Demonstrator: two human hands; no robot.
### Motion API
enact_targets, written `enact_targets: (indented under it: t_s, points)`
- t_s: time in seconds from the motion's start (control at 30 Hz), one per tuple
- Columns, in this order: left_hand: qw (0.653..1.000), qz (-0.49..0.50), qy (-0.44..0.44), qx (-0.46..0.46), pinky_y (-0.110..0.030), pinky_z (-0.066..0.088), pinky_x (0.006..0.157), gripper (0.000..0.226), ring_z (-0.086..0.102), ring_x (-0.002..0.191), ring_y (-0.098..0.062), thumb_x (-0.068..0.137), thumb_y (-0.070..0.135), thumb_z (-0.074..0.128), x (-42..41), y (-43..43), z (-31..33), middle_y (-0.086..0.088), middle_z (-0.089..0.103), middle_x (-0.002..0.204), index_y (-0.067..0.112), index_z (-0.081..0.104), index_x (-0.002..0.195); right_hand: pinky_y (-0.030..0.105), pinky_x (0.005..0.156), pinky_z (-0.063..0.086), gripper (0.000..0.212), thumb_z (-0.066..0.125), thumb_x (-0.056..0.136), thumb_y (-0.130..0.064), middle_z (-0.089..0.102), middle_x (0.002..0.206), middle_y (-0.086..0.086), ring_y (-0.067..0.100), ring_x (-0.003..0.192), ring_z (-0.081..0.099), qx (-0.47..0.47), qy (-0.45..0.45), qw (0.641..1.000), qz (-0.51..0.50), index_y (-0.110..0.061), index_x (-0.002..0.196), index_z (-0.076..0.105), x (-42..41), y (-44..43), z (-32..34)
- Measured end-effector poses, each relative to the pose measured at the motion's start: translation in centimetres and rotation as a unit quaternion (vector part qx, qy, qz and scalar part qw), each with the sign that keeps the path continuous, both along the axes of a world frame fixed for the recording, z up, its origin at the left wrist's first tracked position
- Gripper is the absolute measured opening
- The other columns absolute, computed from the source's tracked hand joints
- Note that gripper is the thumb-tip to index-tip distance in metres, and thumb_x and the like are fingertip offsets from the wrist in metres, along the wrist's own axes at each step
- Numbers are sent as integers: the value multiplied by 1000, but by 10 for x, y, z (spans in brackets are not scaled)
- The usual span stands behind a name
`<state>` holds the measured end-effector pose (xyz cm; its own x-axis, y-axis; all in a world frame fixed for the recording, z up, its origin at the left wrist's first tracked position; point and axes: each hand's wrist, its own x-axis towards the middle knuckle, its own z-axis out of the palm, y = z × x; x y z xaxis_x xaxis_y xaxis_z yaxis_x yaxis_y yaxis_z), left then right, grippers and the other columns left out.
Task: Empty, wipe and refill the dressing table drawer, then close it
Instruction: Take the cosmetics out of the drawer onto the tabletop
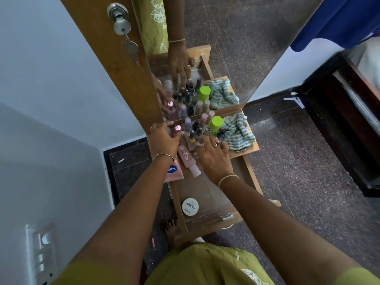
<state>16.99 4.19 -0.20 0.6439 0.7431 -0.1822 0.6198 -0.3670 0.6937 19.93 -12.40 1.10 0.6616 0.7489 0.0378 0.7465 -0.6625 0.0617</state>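
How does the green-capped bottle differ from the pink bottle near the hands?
The green-capped bottle stands upright on the shelf; the pink bottle lies on its side. The first has a wide lime cap, the second a small clear one. Both sit among the cosmetics.

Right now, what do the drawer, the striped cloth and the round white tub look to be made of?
Drawer: light wood or wood-look board with a matt finish, grain along its side wall. Striped cloth: soft woven fabric, crumpled into folds. Round white tub: probably plastic, with a smooth printed lid.
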Motion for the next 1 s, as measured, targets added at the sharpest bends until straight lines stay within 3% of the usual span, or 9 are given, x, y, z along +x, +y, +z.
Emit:
enact_targets:
  t_s: [0.13,0.27,0.33,0.43,0.53,0.6,0.77,0.9,1.0]
  points:
    - [999,-7,-36,20,-35,50,78,39,55,102,-23,75,34,76,-16,-12,13,-5,59,112,21,60,108,39,86,26,44,74,66,-18,56,120,4,25,110,46,-3,-13,1000,-23,-25,109,63,-9,-9,0]
    - [994,-72,-53,62,-35,51,67,32,59,88,-23,79,35,70,-57,-38,12,-5,61,100,17,57,103,38,83,27,33,68,77,-22,53,113,2,22,105,45,51,-1,996,-76,-24,108,59,-24,-34,-6]
    - [987,-132,-34,88,-36,52,63,30,62,83,-25,81,37,68,-83,-52,4,-5,64,97,15,59,100,40,81,34,26,65,81,-20,53,108,2,24,100,50,86,15,988,-125,-22,105,58,-36,-51,-12]
    - [949,-280,-2,143,-33,52,58,26,62,80,-21,83,41,66,-119,-70,-15,-1,65,88,17,61,92,41,80,38,20,59,87,-22,54,109,4,25,96,53,87,61,977,-183,-17,106,57,-61,-74,-27]
    - [903,-396,49,159,-35,49,72,30,60,90,-24,84,40,65,-139,-76,-34,-5,64,96,13,62,97,38,82,43,23,54,90,-23,55,113,3,23,99,54,62,150,966,-203,-18,112,57,-85,-87,-44]
    - [857,-467,122,181,-35,44,85,42,54,105,-23,82,47,63,-144,-81,-45,-5,59,111,16,56,110,35,84,47,23,54,92,-23,57,114,1,22,101,56,57,206,952,-221,-19,114,57,-100,-89,-55]
    - [785,-528,234,224,-42,27,110,68,43,126,-25,79,51,64,-143,-95,-81,-7,47,135,17,39,131,38,91,41,32,56,88,-27,61,119,4,25,110,57,-52,291,936,-191,-17,118,58,-119,-83,-88]
    - [760,-529,289,243,-51,13,115,80,43,130,-27,75,44,72,-135,-110,-103,-10,47,139,14,33,138,38,91,36,16,52,90,-29,68,107,2,24,102,62,-134,279,938,-158,-22,102,61,-125,-77,-107]
    - [754,-533,289,255,-54,7,115,79,49,126,-26,72,39,76,-130,-120,-116,-10,52,133,13,37,136,42,104,27,19,46,94,-25,70,105,2,24,101,63,-151,294,930,-159,-21,102,62,-124,-75,-117]
